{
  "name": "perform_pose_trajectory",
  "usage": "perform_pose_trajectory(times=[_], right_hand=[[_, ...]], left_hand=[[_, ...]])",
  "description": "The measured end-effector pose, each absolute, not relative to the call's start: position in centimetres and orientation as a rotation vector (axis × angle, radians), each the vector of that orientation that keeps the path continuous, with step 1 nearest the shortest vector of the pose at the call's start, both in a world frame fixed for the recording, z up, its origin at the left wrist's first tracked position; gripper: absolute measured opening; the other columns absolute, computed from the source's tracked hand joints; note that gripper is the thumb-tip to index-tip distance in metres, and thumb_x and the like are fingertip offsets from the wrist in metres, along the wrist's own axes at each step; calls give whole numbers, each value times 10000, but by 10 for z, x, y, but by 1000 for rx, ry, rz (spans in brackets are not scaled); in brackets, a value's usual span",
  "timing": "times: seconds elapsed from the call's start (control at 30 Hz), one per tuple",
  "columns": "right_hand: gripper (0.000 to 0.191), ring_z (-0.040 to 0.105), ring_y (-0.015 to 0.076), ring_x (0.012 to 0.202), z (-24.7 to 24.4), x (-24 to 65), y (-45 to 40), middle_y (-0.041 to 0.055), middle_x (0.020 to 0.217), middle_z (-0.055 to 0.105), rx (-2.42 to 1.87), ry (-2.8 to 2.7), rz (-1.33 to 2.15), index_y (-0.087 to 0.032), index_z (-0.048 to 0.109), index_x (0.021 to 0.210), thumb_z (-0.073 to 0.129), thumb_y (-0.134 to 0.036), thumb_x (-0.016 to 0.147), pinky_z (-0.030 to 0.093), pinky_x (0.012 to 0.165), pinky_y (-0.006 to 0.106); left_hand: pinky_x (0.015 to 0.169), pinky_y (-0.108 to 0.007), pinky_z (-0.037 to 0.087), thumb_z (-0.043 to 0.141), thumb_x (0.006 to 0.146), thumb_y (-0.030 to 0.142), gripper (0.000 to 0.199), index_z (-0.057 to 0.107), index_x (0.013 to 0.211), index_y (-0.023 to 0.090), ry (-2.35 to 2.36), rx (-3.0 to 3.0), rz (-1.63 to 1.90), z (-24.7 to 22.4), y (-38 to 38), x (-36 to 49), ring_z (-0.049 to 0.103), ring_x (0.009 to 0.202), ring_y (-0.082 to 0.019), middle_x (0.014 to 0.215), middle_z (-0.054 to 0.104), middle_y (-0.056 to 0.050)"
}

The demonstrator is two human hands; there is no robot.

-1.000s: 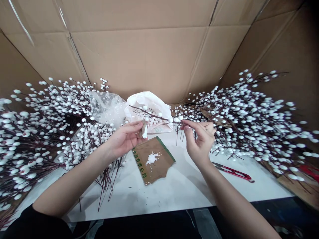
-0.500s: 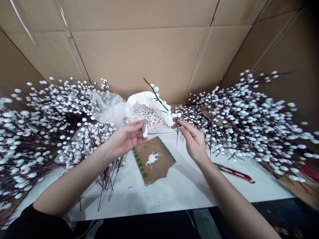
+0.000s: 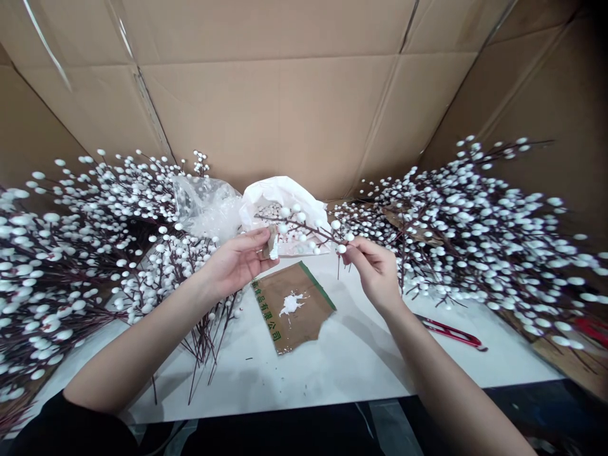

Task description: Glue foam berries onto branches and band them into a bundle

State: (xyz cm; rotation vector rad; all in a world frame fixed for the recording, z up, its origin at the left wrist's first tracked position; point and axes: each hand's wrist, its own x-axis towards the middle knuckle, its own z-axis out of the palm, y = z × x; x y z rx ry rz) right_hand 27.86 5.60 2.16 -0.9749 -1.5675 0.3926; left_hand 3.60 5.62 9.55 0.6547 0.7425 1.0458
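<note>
Pinched in my left hand (image 3: pixel 237 261) is a small brown piece of cardboard (image 3: pixel 272 243) with white paste on its edge. My right hand (image 3: pixel 375 269) grips the stem of an artificial berry branch (image 3: pixel 308 229), dark with white berries. The branch lies nearly level, its tip pointing left just above the cardboard piece. Behind it stands an open white bag (image 3: pixel 280 185) of loose white berries, partly hidden by the branch. Below both hands a flat cardboard sheet (image 3: pixel 304 323) with green print carries a splash of white paste (image 3: pixel 291 303).
Heaps of berry branches crowd the left (image 3: pixel 42 278) and right (image 3: pixel 494 234) sides of the white table (image 3: pixel 332 380). A clear plastic bag (image 3: pixel 206 206) sits behind the left arm. Red-handled snips (image 3: pixel 453 332) lie beside the right forearm. Cardboard walls (image 3: pixel 266 114) enclose the back.
The berry branch has swung from steeply upright to nearly level, its tip coming down beside the cardboard piece. My right hand has moved slightly right and down; the left has barely shifted.
</note>
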Motion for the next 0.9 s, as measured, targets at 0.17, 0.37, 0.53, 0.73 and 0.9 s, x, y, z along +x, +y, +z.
perform_pose_trajectory(times=[0.17, 0.37, 0.53, 0.73, 0.9], right_hand=[[271, 441, 109, 514, 25, 278, 54, -20, 563, 525, -1016, -1592, 342, -179, 576, 639, 535, -299, 877, 322, 505, 243], [284, 438, 108, 481, 26, 277, 52, -25, 520, 502, -1050, -1638, 286, -184, 563, 614, 530, -308, 867, 306, 486, 246], [295, 421, 104, 483, 25, 277, 52, -24, 528, 494, -1038, -1668, 255, -183, 549, 604, 526, -307, 871, 308, 488, 247], [285, 387, 98, 487, 25, 276, 54, -30, 533, 457, -1025, -1677, 245, -180, 556, 622, 528, -299, 879, 291, 489, 246], [293, 398, 102, 491, 24, 277, 54, -25, 537, 470, -1031, -1698, 268, -179, 562, 617, 529, -310, 877, 298, 492, 247]], left_hand=[[628, -255, 565, 548, 863, 33, 158, 694, 828, 81, 742, 683, 1042, 95, 56, 35, 621, 658, -119, 770, 656, -53], [629, -252, 568, 564, 852, 39, 142, 690, 812, 90, 764, 689, 1047, 94, 57, 36, 607, 635, -113, 760, 653, -51], [627, -256, 573, 565, 849, 35, 150, 684, 779, 95, 769, 695, 1053, 94, 56, 35, 605, 628, -112, 763, 651, -53], [616, -257, 574, 542, 853, 17, 184, 696, 780, 87, 755, 688, 1051, 94, 56, 35, 616, 636, -118, 764, 655, -56], [615, -256, 566, 546, 848, 23, 171, 692, 786, 85, 759, 683, 1056, 94, 55, 36, 605, 626, -117, 739, 641, -52]])
